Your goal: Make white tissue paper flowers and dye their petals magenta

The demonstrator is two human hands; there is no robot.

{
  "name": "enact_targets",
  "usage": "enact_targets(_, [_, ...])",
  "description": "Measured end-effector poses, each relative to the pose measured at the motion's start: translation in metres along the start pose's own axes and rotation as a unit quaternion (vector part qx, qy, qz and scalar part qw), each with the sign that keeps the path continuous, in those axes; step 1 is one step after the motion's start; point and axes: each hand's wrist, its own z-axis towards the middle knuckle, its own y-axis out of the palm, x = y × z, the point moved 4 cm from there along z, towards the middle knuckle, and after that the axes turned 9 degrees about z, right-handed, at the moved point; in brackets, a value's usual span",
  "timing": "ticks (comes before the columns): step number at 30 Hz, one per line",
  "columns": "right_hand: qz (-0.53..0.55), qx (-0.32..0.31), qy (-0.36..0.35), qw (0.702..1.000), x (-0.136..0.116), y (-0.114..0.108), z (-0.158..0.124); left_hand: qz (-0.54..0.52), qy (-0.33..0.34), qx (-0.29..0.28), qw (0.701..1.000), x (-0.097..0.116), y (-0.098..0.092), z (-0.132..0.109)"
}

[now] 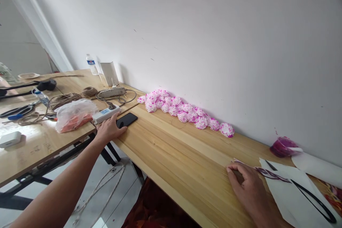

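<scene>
My left hand [109,130] reaches far out to the left and lies on the corner of the wooden table [176,156]. Its fingers touch a black phone [126,119] that lies flat there. My right hand [247,187] rests on the table near the right, fingers curled onto a thin pink-and-white strip [269,173] at the edge of white paper sheets [291,194]. A row of several pink-and-white paper flowers [184,111] lies along the wall.
A second table [40,142] on the left holds a plastic bag [74,114], power strips [105,114], twine [89,91], scissors [16,111], a white box [10,139] and a water bottle [92,65]. Black-handled scissors [310,196] lie on the paper; a pink roll [283,146] sits by the wall.
</scene>
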Motion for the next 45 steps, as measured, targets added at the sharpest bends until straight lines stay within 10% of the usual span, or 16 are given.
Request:
enact_targets(23, [0.002, 0.003, 0.01, 1.0, 0.003, 0.0, -0.001, 0.076, 0.03, 0.02, 0.996, 0.014, -0.003, 0.004])
enact_targets(32, [-0.001, 0.004, 0.002, 1.0, 0.002, 0.0, 0.001, -0.157, -0.018, 0.07, 0.985, -0.01, -0.007, 0.006])
enact_targets(45, [-0.003, 0.01, -0.005, 1.0, 0.004, -0.001, -0.001, -0.187, 0.013, 0.173, 0.967, -0.026, -0.022, -0.029])
